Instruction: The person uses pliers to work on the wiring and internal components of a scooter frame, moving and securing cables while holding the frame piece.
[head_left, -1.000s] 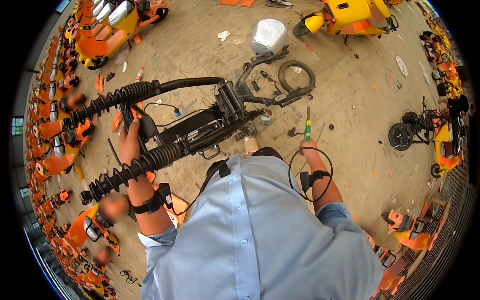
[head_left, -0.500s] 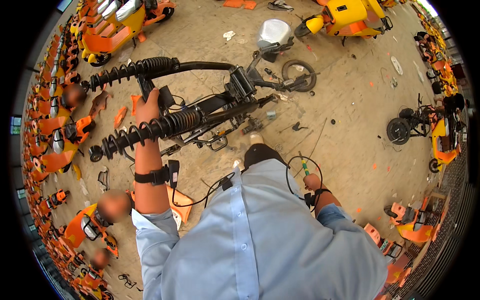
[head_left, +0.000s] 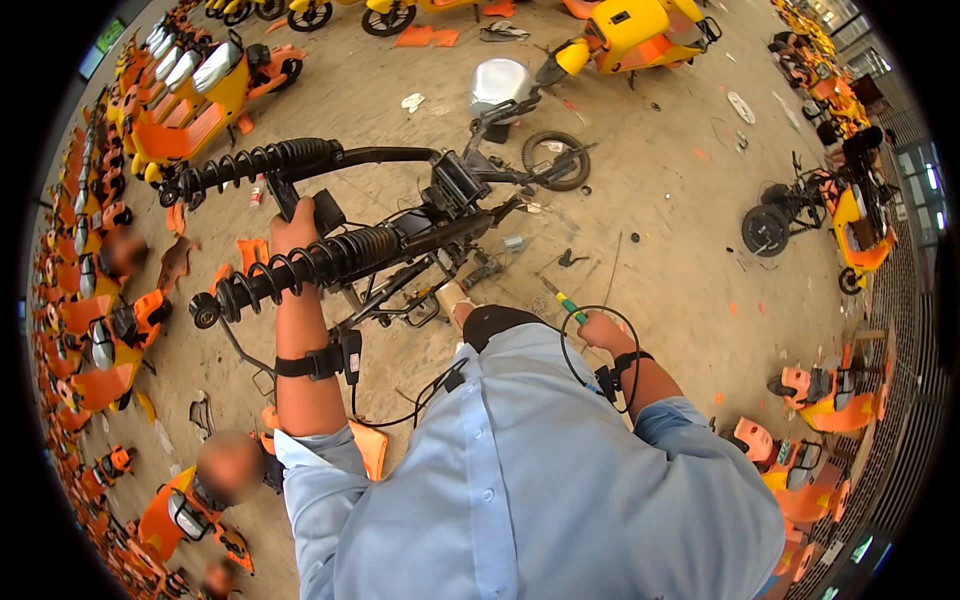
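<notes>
A black scooter frame point(head_left: 385, 156) with two coil-spring shock absorbers is held up in front of me on the left. My left hand point(head_left: 293, 228) is closed round a bar between the far shock absorber point(head_left: 265, 157) and the near shock absorber point(head_left: 315, 260); part of its grip is hidden. On the right, my right hand point(head_left: 604, 330) grips a screwdriver point(head_left: 570, 306) by its green and yellow handle. The thin shaft points forward and left, apart from the frame.
Beyond the frame lie a loose wheel point(head_left: 556, 160) and a silver seat point(head_left: 500, 84). Rows of orange and yellow scooters point(head_left: 180, 130) line the left. A stripped scooter point(head_left: 790, 225) stands at right. Orange panels point(head_left: 426, 37) and scraps litter the floor. Other people are at left.
My right hand has come forward and outward, away from my body, with the screwdriver. The frame's far end has dropped a little, and my left hand keeps its hold. The whole view has shifted.
</notes>
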